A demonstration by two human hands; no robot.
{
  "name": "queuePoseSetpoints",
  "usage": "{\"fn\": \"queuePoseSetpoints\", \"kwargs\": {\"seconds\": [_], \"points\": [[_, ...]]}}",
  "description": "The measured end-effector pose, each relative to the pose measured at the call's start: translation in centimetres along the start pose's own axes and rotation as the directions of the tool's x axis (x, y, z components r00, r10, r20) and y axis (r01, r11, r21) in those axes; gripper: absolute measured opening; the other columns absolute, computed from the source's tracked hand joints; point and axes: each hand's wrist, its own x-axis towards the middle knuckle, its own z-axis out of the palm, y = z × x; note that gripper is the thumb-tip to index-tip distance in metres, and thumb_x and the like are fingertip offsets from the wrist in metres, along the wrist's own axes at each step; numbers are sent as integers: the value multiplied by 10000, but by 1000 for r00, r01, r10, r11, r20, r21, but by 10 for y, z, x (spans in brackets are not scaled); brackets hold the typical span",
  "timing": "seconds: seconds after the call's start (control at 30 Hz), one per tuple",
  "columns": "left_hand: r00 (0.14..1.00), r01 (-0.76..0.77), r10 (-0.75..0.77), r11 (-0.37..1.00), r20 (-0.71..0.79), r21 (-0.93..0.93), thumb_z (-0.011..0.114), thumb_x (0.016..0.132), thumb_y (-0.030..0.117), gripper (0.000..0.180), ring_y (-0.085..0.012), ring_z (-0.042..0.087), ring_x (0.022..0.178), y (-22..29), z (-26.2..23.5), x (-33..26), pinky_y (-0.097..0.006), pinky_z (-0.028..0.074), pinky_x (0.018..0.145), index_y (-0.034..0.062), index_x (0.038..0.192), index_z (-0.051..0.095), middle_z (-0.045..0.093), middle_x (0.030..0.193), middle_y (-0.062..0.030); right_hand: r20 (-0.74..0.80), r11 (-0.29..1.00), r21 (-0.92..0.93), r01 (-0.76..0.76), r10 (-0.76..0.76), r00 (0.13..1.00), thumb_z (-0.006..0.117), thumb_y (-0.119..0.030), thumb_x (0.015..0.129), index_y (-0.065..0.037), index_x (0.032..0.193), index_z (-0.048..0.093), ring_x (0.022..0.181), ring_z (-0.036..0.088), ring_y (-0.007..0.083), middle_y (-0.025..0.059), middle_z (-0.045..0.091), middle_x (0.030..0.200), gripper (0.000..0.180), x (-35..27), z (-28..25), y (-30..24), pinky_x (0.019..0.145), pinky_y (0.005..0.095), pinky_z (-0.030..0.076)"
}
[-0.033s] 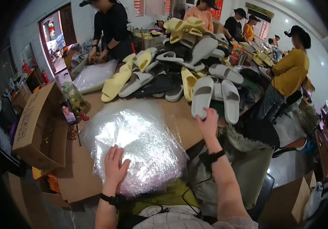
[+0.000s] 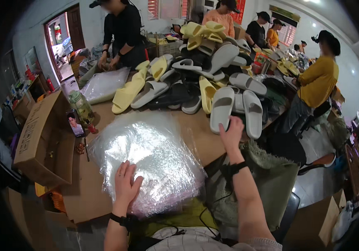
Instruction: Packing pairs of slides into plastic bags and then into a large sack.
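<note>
My left hand (image 2: 127,184) lies with its fingers stretched out on a stack of shiny clear plastic bags (image 2: 150,142) in front of me. A ring and a black wristband show on that arm. At the heel of a grey slipper (image 2: 221,104), my right hand (image 2: 232,134) is held with thumb and fingers apart. The thumb is by the slipper's near edge; whether it touches I cannot tell. Another grey slipper (image 2: 252,115) lies just to the right. Both lean at the front of a big heap of yellow, grey and black slippers (image 2: 181,92).
On the left stand an open cardboard box (image 2: 41,142), a propped phone (image 2: 75,123) and a green-lidded jar (image 2: 81,106). A green woven sack (image 2: 263,180) hangs at the table's right edge. Several people work around the table, one in a yellow top (image 2: 319,81) at the right.
My right hand has shifted slightly to the right, and its thumb and fingers are farther apart at the grey slipper's heel. My left hand stays on the plastic bags.
</note>
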Motion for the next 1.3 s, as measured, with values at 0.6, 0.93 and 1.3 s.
{"fn": "queuePoseSetpoints", "kwargs": {"seconds": [0.6, 0.93, 1.3], "points": [[999, 32, -32, 999, 0, -2, 666, 912, 446, 548, -414, 449, 1355, -2, 0, -5, -507, 333, 1137, 69, 1308, 631, 522, 1447, -216, 110, 868, -386, -313, 381, 918, 655, -341, 891, -110, 1129, 724, 1103, 610, 374, 158, 605, 1255, 339, 101, 53, 95, 923, 501, 515], [996, -25, 27, 1000, -86, 18, 641, 929, 430, 516, -419, 472, 1327, 0, -6, -6, -496, 382, 1100, 62, 1291, 617, 531, 1422, -234, -152, 968, 247, -48, 88, 985, 579, -74, 954, 59, 1086, 616, 953, 601, 311, 163, 605, 1042, 191, 64, -10, 82, 875, 381, 485], [998, 13, -14, 1000, -64, -16, 612, 951, 412, 513, -398, 444, 1365, -7, -2, -10, -478, 364, 1130, 58, 1321, 612, 515, 1461, -196, 484, 690, 705, -165, -299, 822, 578, 35, 824, 18, 1003, 580, 878, 588, 246, 131, 572, 945, 180, -21, -29, -194, 772, 336, 490]]}}
